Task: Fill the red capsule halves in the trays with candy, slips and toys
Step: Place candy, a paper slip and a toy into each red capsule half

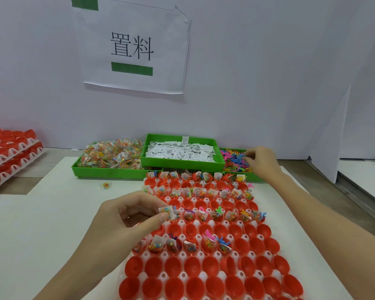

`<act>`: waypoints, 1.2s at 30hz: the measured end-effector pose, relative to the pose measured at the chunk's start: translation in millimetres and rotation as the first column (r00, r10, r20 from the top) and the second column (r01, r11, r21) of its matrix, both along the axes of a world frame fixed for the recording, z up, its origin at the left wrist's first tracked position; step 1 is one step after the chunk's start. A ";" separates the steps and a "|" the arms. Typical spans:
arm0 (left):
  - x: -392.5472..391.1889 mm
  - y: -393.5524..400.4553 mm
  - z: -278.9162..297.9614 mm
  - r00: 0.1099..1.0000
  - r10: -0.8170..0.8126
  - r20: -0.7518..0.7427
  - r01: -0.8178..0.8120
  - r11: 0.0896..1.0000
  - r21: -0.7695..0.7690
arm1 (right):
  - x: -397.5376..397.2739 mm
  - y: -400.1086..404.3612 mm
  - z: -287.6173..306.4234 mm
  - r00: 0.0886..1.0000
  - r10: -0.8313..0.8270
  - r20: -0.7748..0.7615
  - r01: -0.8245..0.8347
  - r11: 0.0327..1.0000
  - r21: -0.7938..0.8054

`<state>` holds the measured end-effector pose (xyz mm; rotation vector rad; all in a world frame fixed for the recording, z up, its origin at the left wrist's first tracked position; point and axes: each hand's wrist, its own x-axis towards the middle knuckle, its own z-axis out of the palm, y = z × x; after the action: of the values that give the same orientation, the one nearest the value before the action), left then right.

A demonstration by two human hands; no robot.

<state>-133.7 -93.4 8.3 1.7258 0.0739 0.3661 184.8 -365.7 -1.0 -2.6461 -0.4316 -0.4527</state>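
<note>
A white tray (pixel 183 274) of red capsule halves (pixel 192 265) lies in front of me; alternate rows hold candy packets, slips and toys, the others are empty. My left hand (pixel 126 215) pinches a candy packet with a white slip (pixel 167 211) over the tray's left edge. My right hand (pixel 261 162) reaches into the pile of small coloured toys (pixel 232 159) at the back right, fingers curled on them. Behind the tray sit a green bin of candy packets (pixel 112 153) and a green bin of white slips (pixel 182 151).
Stacked trays of red capsule halves (pixel 11 152) stand at the far left. One loose candy packet (pixel 105 185) lies on the white sheet. A white wall with a paper sign (pixel 131 46) closes the back; a white divider (pixel 331 144) stands at the right.
</note>
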 end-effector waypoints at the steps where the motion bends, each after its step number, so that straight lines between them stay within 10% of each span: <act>1: 0.0 0.1 0.4 1.000 0.002 0.002 -0.002 1.000 0.003 | -3.8 0.3 2.3 1.000 -0.002 -0.015 0.003 0.997 0.081; 9: -2.1 -4.5 -1.0 1.000 -0.012 0.027 0.012 1.000 0.013 | -90.0 1.7 32.9 0.929 0.281 -0.242 -0.106 0.827 0.552; 23: -7.2 -34.1 -9.3 0.976 -0.204 0.072 0.202 0.979 0.035 | -252.8 22.0 15.7 0.725 0.630 -0.280 -0.441 0.736 0.514; 36: 22.1 -71.5 -0.7 0.962 -0.228 0.147 0.186 0.948 0.257 | -230.4 -29.3 39.6 0.788 0.581 -0.203 -0.406 0.739 0.538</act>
<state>-111.6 -164.9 7.5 1.9117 -0.2908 0.3805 -45.7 -394.9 38.6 -1.9590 -0.7799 0.1059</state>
